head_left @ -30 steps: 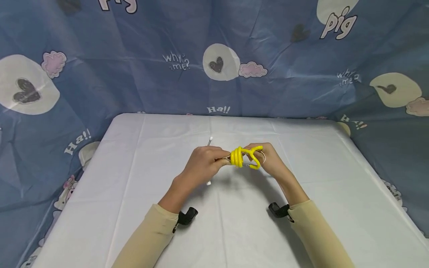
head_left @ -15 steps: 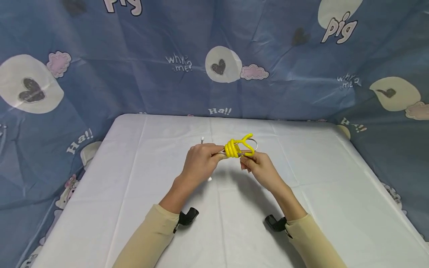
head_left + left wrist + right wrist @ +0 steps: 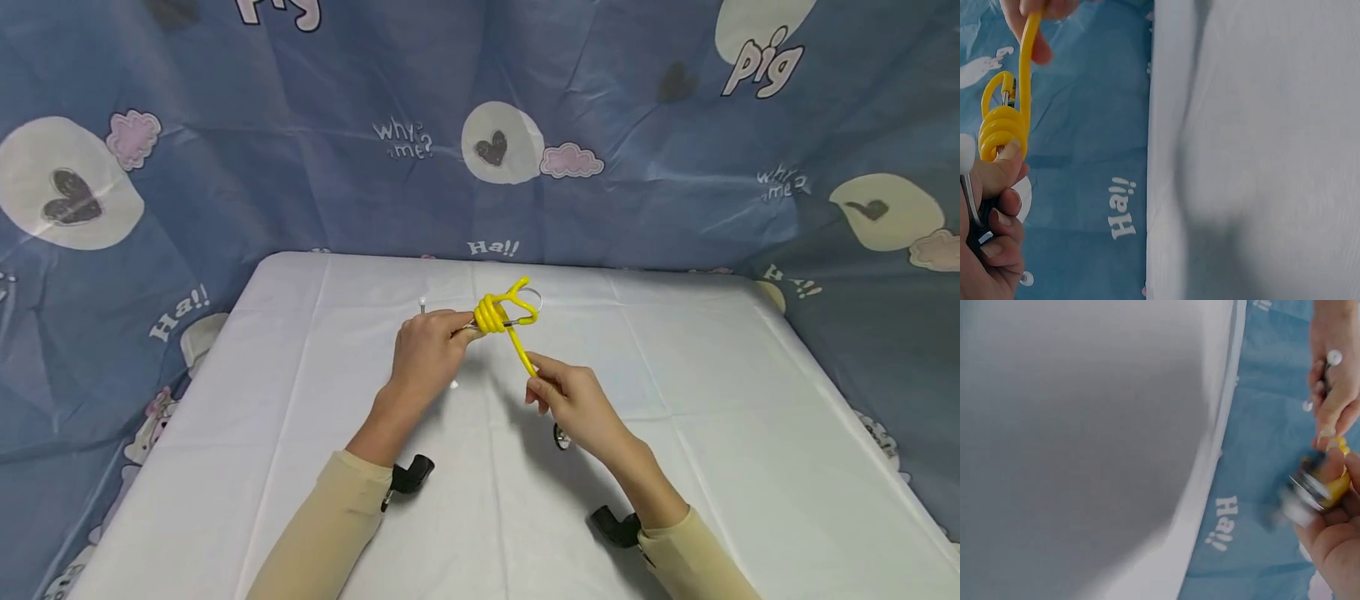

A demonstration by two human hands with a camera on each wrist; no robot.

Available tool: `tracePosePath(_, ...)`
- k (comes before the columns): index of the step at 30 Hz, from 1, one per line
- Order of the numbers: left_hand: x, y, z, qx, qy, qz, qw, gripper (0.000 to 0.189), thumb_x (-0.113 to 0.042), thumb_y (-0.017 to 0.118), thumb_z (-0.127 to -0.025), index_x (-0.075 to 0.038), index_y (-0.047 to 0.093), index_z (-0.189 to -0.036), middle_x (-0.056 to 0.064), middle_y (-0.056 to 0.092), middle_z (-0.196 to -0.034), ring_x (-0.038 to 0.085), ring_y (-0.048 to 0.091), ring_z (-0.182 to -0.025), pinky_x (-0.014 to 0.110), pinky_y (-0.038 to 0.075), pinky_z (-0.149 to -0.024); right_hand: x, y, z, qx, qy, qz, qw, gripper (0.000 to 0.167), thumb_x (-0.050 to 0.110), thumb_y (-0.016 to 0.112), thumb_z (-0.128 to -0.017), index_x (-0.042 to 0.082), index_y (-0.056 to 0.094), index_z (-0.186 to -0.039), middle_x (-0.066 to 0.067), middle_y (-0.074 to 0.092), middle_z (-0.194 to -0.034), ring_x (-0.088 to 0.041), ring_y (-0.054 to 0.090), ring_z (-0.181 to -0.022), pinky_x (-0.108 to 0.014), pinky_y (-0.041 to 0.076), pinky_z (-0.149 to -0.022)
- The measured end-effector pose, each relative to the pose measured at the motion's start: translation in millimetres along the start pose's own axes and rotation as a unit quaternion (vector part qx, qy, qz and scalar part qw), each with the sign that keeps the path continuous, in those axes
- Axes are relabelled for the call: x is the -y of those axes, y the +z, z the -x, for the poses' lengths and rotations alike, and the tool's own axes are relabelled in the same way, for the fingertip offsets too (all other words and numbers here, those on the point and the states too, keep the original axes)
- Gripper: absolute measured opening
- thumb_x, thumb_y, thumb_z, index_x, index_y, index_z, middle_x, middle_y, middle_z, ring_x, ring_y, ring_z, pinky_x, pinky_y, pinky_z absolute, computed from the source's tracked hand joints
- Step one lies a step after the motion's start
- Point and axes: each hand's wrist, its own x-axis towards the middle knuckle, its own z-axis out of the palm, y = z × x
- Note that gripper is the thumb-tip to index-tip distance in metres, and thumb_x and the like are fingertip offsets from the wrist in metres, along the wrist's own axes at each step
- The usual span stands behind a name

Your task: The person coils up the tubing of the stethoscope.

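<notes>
A stethoscope with yellow tubing (image 3: 491,314) is held up above the table. Its tubing is wound in several coils round the metal ear tubes, and a thin silver arc (image 3: 538,300) shows beside the yellow fork. My left hand (image 3: 429,348) grips the metal part left of the coils. White ear tips (image 3: 422,301) stick out past that hand. My right hand (image 3: 577,404) pinches the loose length of tubing (image 3: 1025,69), drawn out from the coils toward me. Below its fingers hangs the round chest piece (image 3: 561,436), blurred in the right wrist view.
A white cloth covers the table (image 3: 360,500). Behind it hangs a blue printed curtain (image 3: 337,192). Black wrist cameras (image 3: 412,475) sit on both forearms.
The right hand has moved toward me and away from the coils, drawing out a length of yellow tubing, and the chest piece now shows. The left hand with the coils has shifted left.
</notes>
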Motion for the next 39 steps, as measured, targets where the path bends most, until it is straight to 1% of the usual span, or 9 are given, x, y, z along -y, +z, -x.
tracePosePath(4, 4.9, -1.7, -0.5, 0.0, -0.01, 0.0, 0.9999, 0.019, -0.028, 0.075, -0.088, -0.021, 0.079, -0.106, -0.001, 0.078, -0.092, 0.014, 0.065, -0.066, 0.033, 0.049, -0.06, 8.6, 3.6, 9.5, -0.012, -0.031, 0.006, 0.9994, 0.041, 0.007, 0.06, -0.098, 0.012, 0.054, -0.138, -0.008, 0.071, -0.083, -0.014, 0.061, -0.064, -0.024, 0.048, -0.054)
tracePosePath(11, 3.9, -0.8, -0.6, 0.01, -0.008, -0.004, 0.9999, 0.02, -0.029, 0.075, -0.088, -0.021, 0.079, -0.106, -0.001, 0.078, -0.09, 0.012, 0.06, -0.062, 0.032, 0.046, -0.058, 15.3, 4.8, 21.9, 0.012, -0.07, -0.055, 0.996, 0.016, 0.005, 0.059, -0.098, 0.018, 0.069, -0.097, -0.003, 0.07, -0.078, -0.016, 0.065, -0.065, -0.027, 0.052, -0.051)
tracePosePath(16, -1.3, 0.7, -0.4, 0.02, 0.0, 0.002, 0.9998, 0.017, -0.031, 0.076, -0.087, -0.022, 0.08, -0.101, -0.003, 0.075, -0.083, 0.013, 0.056, -0.061, 0.033, 0.044, -0.058, 12.5, 0.2, 25.6, 0.035, -0.125, -0.103, 0.9862, 0.031, -0.008, 0.046, -0.097, 0.012, 0.071, -0.103, -0.008, 0.073, -0.089, -0.024, 0.07, -0.08, -0.029, 0.057, -0.076)
tracePosePath(20, -4.7, 0.3, -0.2, 0.021, -0.003, 0.007, 0.9998, 0.02, -0.031, 0.076, -0.086, -0.023, 0.08, -0.104, -0.003, 0.077, -0.088, 0.012, 0.063, -0.067, 0.034, 0.048, -0.062, 8.7, -0.6, 27.5, 0.041, -0.159, -0.13, 0.9778, 0.026, -0.01, 0.053, -0.095, 0.005, 0.07, -0.109, -0.011, 0.075, -0.099, -0.022, 0.072, -0.093, -0.029, 0.057, -0.086)
tracePosePath(25, -7.1, -0.7, -0.4, 0.021, 0.0, 0.008, 0.9997, 0.022, -0.03, 0.076, -0.087, -0.022, 0.079, -0.106, -0.002, 0.078, -0.089, 0.012, 0.061, -0.065, 0.033, 0.047, -0.06, 8.2, 3.0, 28.2, -0.007, -0.171, -0.144, 0.9747, 0.017, -0.005, 0.067, -0.09, 0.0, 0.071, -0.106, -0.017, 0.075, -0.093, -0.016, 0.074, -0.086, -0.031, 0.06, -0.078)
tracePosePath(29, -7.0, 0.3, -0.1, 0.022, 0.002, 0.003, 0.9998, 0.021, -0.03, 0.076, -0.087, -0.022, 0.079, -0.106, -0.002, 0.078, -0.088, 0.011, 0.056, -0.061, 0.032, 0.045, -0.058, 9.5, 5.7, 28.0, -0.079, -0.187, -0.104, 0.9735, 0.016, -0.005, 0.075, -0.082, 0.004, 0.075, -0.096, -0.011, 0.073, -0.082, -0.009, 0.066, -0.07, -0.024, 0.056, -0.065)
tracePosePath(33, -6.6, 2.3, 0.3, 0.021, 0.005, 0.0, 0.9998, 0.02, -0.032, 0.076, -0.087, -0.022, 0.08, -0.104, -0.002, 0.077, -0.087, 0.011, 0.055, -0.059, 0.031, 0.044, -0.057, 11.7, 6.8, 25.9, -0.129, -0.214, -0.077, 0.9652, 0.021, -0.006, 0.081, -0.073, 0.009, 0.075, -0.087, -0.004, 0.063, -0.085, -0.012, 0.058, -0.08, -0.021, 0.05, -0.071)
tracePosePath(36, -7.6, 4.6, 1.1, 0.025, 0.009, 0.002, 0.9996, 0.018, -0.032, 0.076, -0.086, -0.022, 0.08, -0.102, -0.003, 0.076, -0.083, 0.011, 0.054, -0.058, 0.03, 0.043, -0.056, 13.6, 7.9, 24.2, -0.124, -0.211, -0.101, 0.9642, 0.021, -0.008, 0.08, -0.074, 0.009, 0.069, -0.081, -0.006, 0.062, -0.091, -0.015, 0.061, -0.089, -0.022, 0.051, -0.083)
tracePosePath(39, -10.0, 6.2, 2.3, 0.029, 0.011, 0.005, 0.9995, 0.017, -0.031, 0.077, -0.086, -0.023, 0.08, -0.101, -0.004, 0.076, -0.083, 0.011, 0.059, -0.061, 0.031, 0.045, -0.058, 13.7, 10.2, 22.5, -0.102, -0.187, -0.131, 0.9681, 0.021, -0.008, 0.077, -0.078, 0.006, 0.062, -0.078, -0.009, 0.068, -0.09, -0.013, 0.064, -0.088, -0.023, 0.054, -0.081)
